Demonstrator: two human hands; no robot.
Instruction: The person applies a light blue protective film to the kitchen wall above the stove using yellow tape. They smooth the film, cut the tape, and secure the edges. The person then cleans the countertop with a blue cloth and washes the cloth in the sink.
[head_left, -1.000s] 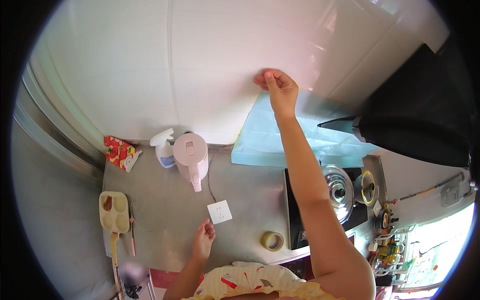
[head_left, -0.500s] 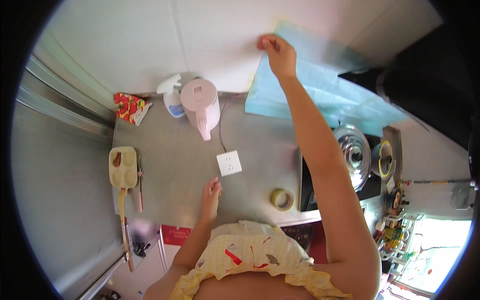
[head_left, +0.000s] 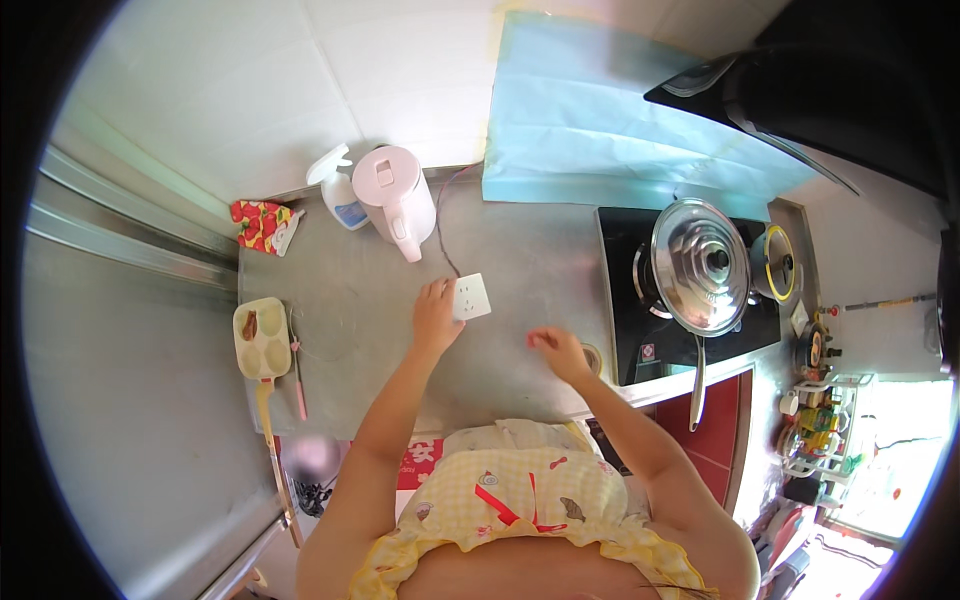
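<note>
On the steel counter (head_left: 380,370), my left hand (head_left: 436,318) grips the left edge of a white square power socket (head_left: 474,297), which has a dark cord (head_left: 445,240) running from its back. To the right, my right hand (head_left: 562,354) hovers over the counter with its fingers pinched together. A small reddish spot shows at its fingertips, too small to name. Behind that hand lies a roll of tape (head_left: 593,360), mostly hidden by it.
A pink electric kettle (head_left: 395,195) and a white spray bottle (head_left: 338,190) stand by the wall. A cream four-hole pan (head_left: 262,345) lies at left. On the right, a lidded pan (head_left: 700,265) sits on the black stove (head_left: 640,350), below a range hood (head_left: 800,110). Blue sheeting (head_left: 580,110) covers the wall.
My right hand has come down from the blue sheet's upper left edge to above the counter. My left hand has moved forward and taken hold of the socket.
</note>
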